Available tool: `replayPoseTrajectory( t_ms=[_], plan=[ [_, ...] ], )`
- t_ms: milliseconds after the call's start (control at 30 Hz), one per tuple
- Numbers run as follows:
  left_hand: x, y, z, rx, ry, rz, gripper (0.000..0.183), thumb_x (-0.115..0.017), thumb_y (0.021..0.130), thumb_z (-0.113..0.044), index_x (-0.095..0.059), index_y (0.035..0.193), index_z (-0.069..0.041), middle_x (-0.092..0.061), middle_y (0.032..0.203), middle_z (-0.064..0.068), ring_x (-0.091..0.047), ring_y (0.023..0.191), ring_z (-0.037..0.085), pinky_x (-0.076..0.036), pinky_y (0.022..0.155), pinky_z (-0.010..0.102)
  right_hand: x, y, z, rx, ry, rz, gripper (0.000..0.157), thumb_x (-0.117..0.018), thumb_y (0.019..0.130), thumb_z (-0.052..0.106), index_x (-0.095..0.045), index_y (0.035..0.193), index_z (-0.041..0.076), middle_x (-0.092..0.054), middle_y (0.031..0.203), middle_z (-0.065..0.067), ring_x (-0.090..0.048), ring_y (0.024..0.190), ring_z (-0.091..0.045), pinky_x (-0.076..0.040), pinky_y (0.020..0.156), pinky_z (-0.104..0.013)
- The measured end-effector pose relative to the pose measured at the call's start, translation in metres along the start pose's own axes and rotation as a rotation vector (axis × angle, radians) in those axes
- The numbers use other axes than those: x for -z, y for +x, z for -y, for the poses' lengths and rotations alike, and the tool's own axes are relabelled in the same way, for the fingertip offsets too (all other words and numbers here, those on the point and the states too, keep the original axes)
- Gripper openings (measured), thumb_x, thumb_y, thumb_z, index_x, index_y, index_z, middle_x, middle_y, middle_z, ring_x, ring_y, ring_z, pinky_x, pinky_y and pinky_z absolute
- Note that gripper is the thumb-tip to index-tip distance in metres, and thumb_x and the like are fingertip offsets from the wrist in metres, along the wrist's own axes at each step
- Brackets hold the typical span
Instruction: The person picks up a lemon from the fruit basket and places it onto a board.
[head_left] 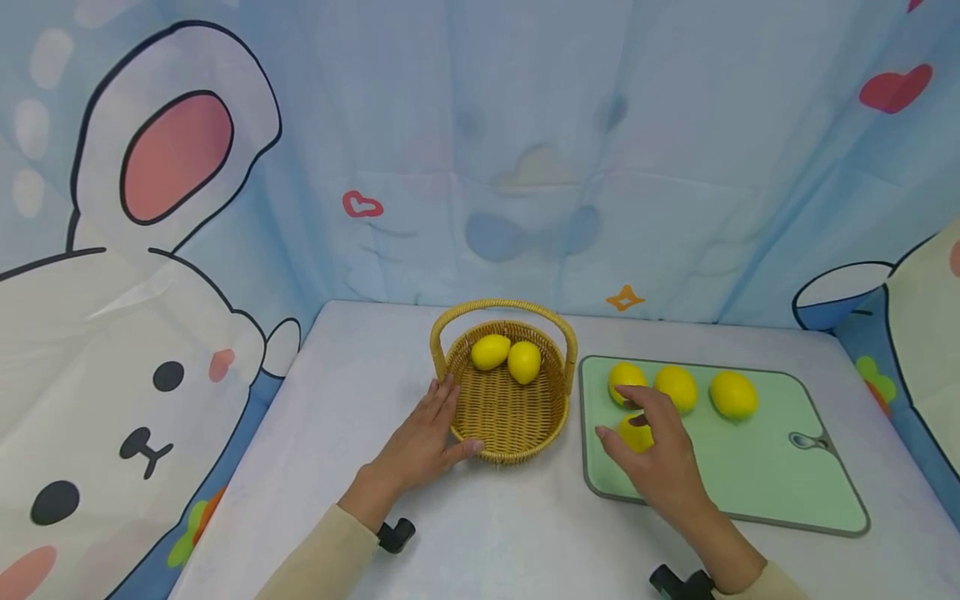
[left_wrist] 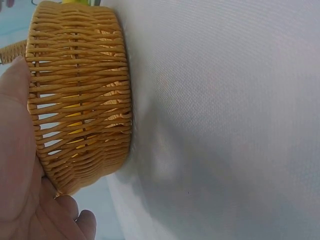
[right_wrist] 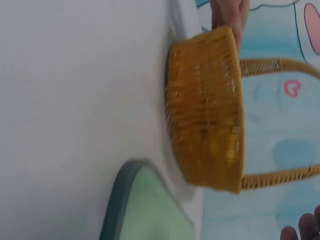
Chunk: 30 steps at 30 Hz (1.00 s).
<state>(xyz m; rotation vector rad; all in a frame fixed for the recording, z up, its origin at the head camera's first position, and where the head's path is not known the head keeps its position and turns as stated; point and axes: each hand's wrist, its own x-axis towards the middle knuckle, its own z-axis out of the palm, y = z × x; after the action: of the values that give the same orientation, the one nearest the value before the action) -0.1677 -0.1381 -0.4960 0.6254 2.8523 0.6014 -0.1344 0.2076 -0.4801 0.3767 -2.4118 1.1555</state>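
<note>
A wicker basket [head_left: 512, 450] with an arched handle stands on the table, two yellow lemons [head_left: 491, 352] inside at its back. My left hand [head_left: 420, 437] rests against the basket's left front side, fingers laid along the wall and thumb near the front rim. In the left wrist view, that thumb touches the rim of the woven wall [left_wrist: 80, 100]. My right hand [head_left: 663, 458] hovers over the green cutting board's left part, thumb and fingers spread apart around the nearest lemon [head_left: 636, 433], which they partly hide. No grip on it shows. Blurred right fingertips [right_wrist: 307, 227] appear in the right wrist view.
The pale green cutting board [head_left: 780, 467] with a grey edge lies right of the basket. More lemons [head_left: 733, 395] sit along its back part. A white cloth [head_left: 525, 533] covers the table, and a printed blue curtain [head_left: 525, 125] hangs behind it.
</note>
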Motion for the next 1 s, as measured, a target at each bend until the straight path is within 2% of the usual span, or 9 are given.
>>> replayPoseTrajectory(
  t_ms=[167, 300, 433, 567, 667, 833, 1000],
  plan=[
    [0.002, -0.001, -0.001, 0.013, -0.001, 0.01, 0.103, -0.048, 0.102, -0.072, -0.01, 0.169, -0.004, 0.0, 0.179, 0.01, 0.001, 0.165, 0.029, -0.016, 0.133, 0.047, -0.023, 0.006, 0.021, 0.073, 0.058, 0.038, 0.06, -0.083, 0.085, 0.0, -0.06, 0.14, 0.009, -0.061, 0.133, -0.01, -0.054, 0.111, -0.006, -0.046, 0.092, -0.01],
    [0.001, -0.001, 0.0, 0.011, -0.003, 0.004, 0.102, -0.048, 0.102, -0.072, -0.012, 0.169, -0.003, -0.001, 0.179, 0.01, 0.0, 0.165, 0.031, -0.018, 0.133, 0.048, -0.045, 0.014, 0.035, 0.075, 0.089, 0.109, 0.057, -0.083, 0.089, 0.007, -0.058, 0.141, 0.011, -0.059, 0.14, -0.007, -0.056, 0.116, -0.014, -0.049, 0.095, -0.016],
    [0.0, -0.001, 0.0, -0.003, -0.014, -0.016, 0.101, -0.049, 0.102, -0.071, -0.015, 0.169, -0.002, -0.004, 0.179, 0.011, -0.003, 0.165, 0.034, -0.021, 0.132, 0.05, -0.063, 0.028, 0.045, 0.013, 0.127, 0.181, 0.059, -0.08, 0.094, 0.015, -0.054, 0.146, 0.011, -0.056, 0.146, -0.008, -0.057, 0.123, -0.021, -0.053, 0.101, -0.034],
    [0.0, -0.001, -0.001, -0.003, -0.016, -0.022, 0.101, -0.049, 0.102, -0.071, -0.016, 0.168, -0.002, -0.005, 0.179, 0.011, -0.004, 0.165, 0.033, -0.02, 0.132, 0.05, -0.081, 0.048, 0.048, -0.066, 0.153, 0.229, 0.065, -0.078, 0.096, 0.019, -0.048, 0.152, 0.007, -0.053, 0.149, -0.018, -0.057, 0.127, -0.034, -0.056, 0.101, -0.053],
    [0.0, -0.001, -0.001, -0.004, -0.013, -0.023, 0.101, -0.05, 0.102, -0.07, -0.017, 0.168, -0.001, -0.005, 0.178, 0.012, -0.004, 0.165, 0.034, -0.02, 0.132, 0.05, -0.094, 0.062, 0.047, -0.133, 0.142, 0.252, 0.068, -0.075, 0.098, 0.023, -0.044, 0.156, 0.007, -0.049, 0.154, -0.021, -0.054, 0.134, -0.04, -0.053, 0.105, -0.058],
    [-0.001, 0.0, 0.0, -0.008, -0.014, -0.017, 0.101, -0.049, 0.103, -0.069, -0.016, 0.168, -0.001, -0.004, 0.178, 0.013, -0.003, 0.165, 0.033, -0.02, 0.132, 0.05, -0.112, 0.082, 0.039, -0.216, 0.078, 0.269, 0.067, -0.07, 0.1, 0.021, -0.041, 0.159, 0.007, -0.039, 0.164, -0.019, -0.043, 0.148, -0.04, -0.041, 0.119, -0.061],
    [-0.003, 0.001, 0.002, 0.005, -0.003, -0.003, 0.102, -0.047, 0.102, -0.073, -0.013, 0.169, -0.004, -0.002, 0.179, 0.012, -0.001, 0.165, 0.031, -0.02, 0.132, 0.049, -0.125, 0.093, 0.027, -0.273, 0.03, 0.306, 0.067, -0.069, 0.101, 0.016, -0.039, 0.16, 0.005, -0.031, 0.168, -0.021, -0.036, 0.15, -0.045, -0.04, 0.118, -0.064]
  ],
)
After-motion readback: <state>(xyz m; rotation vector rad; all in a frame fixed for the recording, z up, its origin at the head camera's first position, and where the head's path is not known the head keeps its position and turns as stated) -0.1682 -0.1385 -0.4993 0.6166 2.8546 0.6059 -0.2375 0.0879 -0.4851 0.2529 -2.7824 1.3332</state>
